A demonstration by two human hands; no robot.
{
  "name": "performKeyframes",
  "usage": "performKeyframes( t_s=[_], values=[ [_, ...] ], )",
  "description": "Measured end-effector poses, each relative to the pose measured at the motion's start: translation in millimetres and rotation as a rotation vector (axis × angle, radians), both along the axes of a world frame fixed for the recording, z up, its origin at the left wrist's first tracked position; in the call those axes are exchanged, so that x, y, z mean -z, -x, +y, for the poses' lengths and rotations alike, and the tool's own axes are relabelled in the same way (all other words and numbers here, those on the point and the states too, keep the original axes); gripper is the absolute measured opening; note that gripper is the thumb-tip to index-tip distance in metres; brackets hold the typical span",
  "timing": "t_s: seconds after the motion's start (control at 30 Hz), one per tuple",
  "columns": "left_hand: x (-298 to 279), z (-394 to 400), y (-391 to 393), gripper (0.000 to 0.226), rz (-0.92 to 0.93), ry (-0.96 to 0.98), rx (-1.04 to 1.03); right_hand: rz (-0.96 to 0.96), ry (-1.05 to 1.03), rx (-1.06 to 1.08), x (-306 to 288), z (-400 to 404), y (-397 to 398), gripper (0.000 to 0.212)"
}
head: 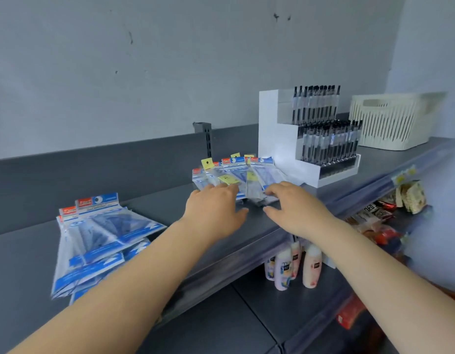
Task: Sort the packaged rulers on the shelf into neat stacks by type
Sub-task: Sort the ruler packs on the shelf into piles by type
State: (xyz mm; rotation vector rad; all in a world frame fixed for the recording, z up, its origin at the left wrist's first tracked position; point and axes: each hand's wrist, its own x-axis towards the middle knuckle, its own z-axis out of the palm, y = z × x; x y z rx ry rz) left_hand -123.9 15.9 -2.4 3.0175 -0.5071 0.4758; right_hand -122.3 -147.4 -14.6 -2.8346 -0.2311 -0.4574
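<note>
My left hand (pixel 216 210): fingers spread and fairly straight, palm down, fingertips resting on the near ends of the fanned ruler packets (pixel 236 175). My right hand (pixel 295 208): fingers loosely extended over the right end of the same fan, thumb stretched toward the left hand; whether the fingers pinched a packet I could not tell.

Fanned ruler packets: clear sleeves with blue and red header cards and yellow tags, overlapping in a loose fan near the middle of the grey shelf (pixel 157 208), header ends toward the back edge.

Second lot of ruler packets (pixel 98 238): larger blue-and-white sleeves in an uneven overlapping pile toward the left end of the shelf, reaching its front edge, well apart from the fan.

White stepped display stand (pixel 275 139): just right of the fan, toward the back edge; two tiers held upright black-capped pens (pixel 321 123).

Cream slatted basket (pixel 390 123): at the right end; contents not visible.

Lower shelf: pale pink bottles (pixel 293 264) standing upright, blurred snack packets (pixel 390 213) to their right.
</note>
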Motion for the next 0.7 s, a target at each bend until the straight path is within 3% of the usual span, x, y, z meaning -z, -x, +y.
performKeyframes(
  t_s=[0.33,0.7],
  values=[
    [-2,-66,-106,0.046,0.13,-0.08,-0.054,0.012,-0.171,0.07,7,-61,-93,0.033],
    [12,-80,-140,0.045,0.163,-0.053,-0.129,0.205,-0.275,0.066,9,-77,-135,0.047]
  ],
)
